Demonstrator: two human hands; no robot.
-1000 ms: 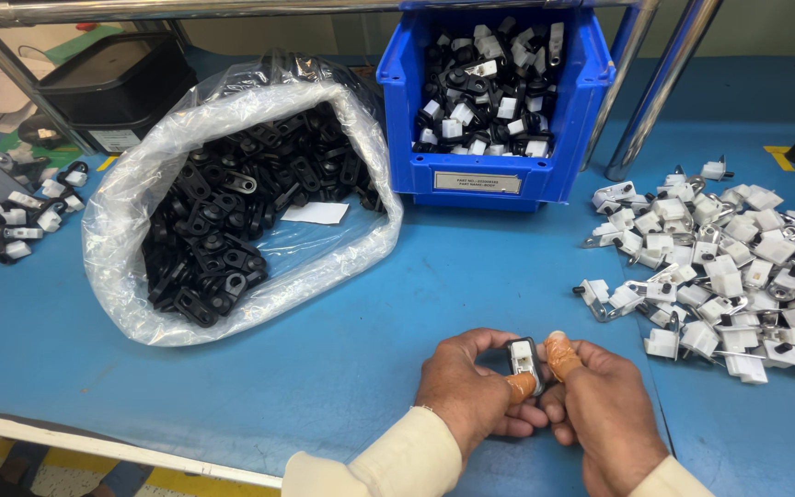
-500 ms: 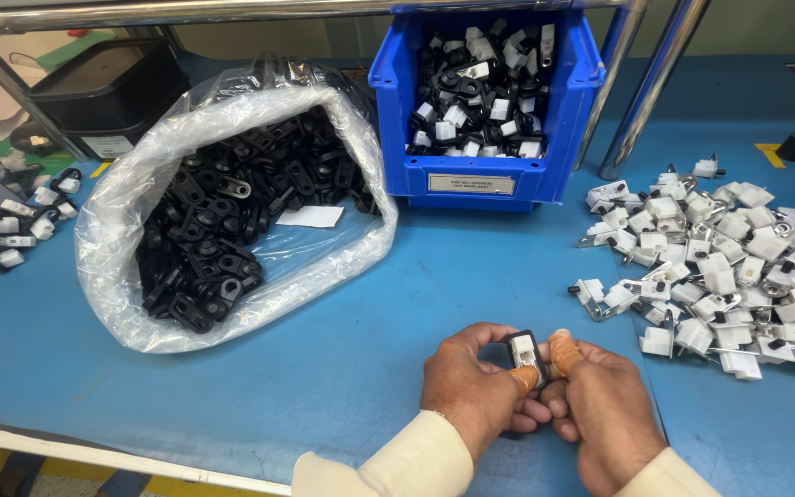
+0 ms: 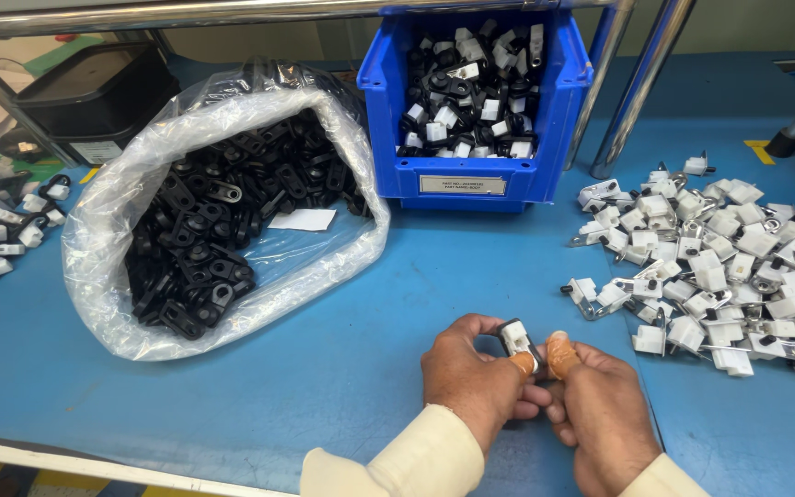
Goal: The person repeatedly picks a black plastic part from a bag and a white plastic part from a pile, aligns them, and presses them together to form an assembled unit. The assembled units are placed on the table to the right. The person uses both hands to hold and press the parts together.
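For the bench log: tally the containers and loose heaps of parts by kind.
Clear plastic bag of black parts: 1
Blue bin of assembled parts: 1
Black bin: 1
Loose heap of white parts: 1
Loose heap at left edge: 1
Total: 5

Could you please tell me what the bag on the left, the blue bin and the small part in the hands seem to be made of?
Bag: thin clear plastic film, judging by its crinkles and glare. Blue bin: rigid moulded plastic with a smooth, slightly glossy wall. Small part, pinched between left hand and right hand: probably white plastic with a black plastic piece; any metal is too small to tell.
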